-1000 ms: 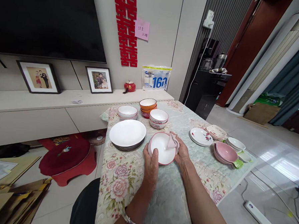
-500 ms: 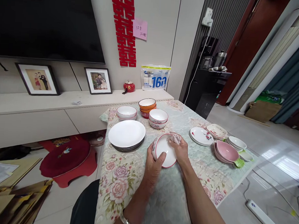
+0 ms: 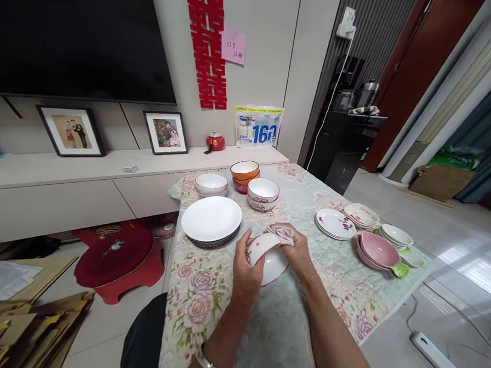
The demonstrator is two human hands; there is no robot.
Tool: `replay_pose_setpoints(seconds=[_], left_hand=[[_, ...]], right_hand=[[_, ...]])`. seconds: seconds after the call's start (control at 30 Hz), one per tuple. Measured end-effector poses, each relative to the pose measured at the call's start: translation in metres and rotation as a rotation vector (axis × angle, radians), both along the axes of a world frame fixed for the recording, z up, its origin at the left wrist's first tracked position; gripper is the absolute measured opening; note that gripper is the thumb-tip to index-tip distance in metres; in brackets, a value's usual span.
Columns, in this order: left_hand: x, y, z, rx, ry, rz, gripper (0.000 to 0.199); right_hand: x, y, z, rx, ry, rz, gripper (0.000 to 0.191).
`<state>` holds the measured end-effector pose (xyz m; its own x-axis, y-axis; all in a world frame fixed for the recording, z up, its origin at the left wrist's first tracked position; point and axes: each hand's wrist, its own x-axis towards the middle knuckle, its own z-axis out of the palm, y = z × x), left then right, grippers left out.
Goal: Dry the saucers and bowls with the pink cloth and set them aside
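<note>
Above the near part of the table, a white bowl (image 3: 274, 265) with a red rim is held tilted, its inside facing me. My left hand (image 3: 247, 269) grips the bowl's left side, thumb near the rim. A crumpled pale pink cloth (image 3: 282, 233) is in my right hand (image 3: 297, 251), pressed against the bowl's upper right rim. Beyond the hands stand a stack of large white plates (image 3: 211, 218), a pair of red-rimmed bowls (image 3: 263, 190), another white bowl stack (image 3: 211, 183) and orange bowls (image 3: 245, 169).
On the table's right side are flowered plates (image 3: 334, 223), squarish dishes (image 3: 361, 214), pink dishes (image 3: 378, 250) and small white bowls (image 3: 396, 235). A flowered cloth (image 3: 200, 308) covers the table. Left of it stands a red stool (image 3: 120, 260); a power strip (image 3: 440, 360) lies on the floor.
The bowl has been tipped so more of its outer wall shows at the top. My right hand with the cloth has moved slightly down along the rim, and the view has shifted a little.
</note>
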<state>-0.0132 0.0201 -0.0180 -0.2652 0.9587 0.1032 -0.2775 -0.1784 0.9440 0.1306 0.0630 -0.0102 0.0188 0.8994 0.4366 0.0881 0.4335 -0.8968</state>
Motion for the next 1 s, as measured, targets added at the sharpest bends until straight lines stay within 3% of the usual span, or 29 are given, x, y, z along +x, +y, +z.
replay_pose_setpoints(seconds=[0.17,0.3,0.4,0.53,0.7,0.8,1.0], left_hand=[[0.002,-0.005,0.003,0.105,0.041,0.071,0.072],[0.0,-0.002,0.003,0.145,0.06,0.107,0.068],[-0.001,0.002,-0.002,0.109,0.098,0.093,0.067],[0.001,0.002,-0.004,0.109,0.181,0.068,0.07],[0.004,-0.004,0.002,0.116,0.152,0.047,0.079],[0.005,-0.007,0.002,0.137,0.125,0.022,0.078],[0.005,-0.005,-0.004,0.124,0.098,0.069,0.076]], right_hand=[[-0.008,0.005,-0.016,-0.316,0.123,-0.01,0.017],[-0.013,0.005,-0.02,-0.359,0.154,-0.02,0.021],[-0.011,0.002,-0.013,-0.148,0.106,-0.12,0.031],[-0.007,-0.011,0.003,0.24,-0.234,-0.197,0.043],[-0.008,-0.022,0.012,0.392,-0.426,-0.201,0.04],[-0.009,-0.016,0.009,0.288,-0.28,-0.208,0.033],[-0.012,0.0,-0.005,-0.215,0.201,-0.069,0.027]])
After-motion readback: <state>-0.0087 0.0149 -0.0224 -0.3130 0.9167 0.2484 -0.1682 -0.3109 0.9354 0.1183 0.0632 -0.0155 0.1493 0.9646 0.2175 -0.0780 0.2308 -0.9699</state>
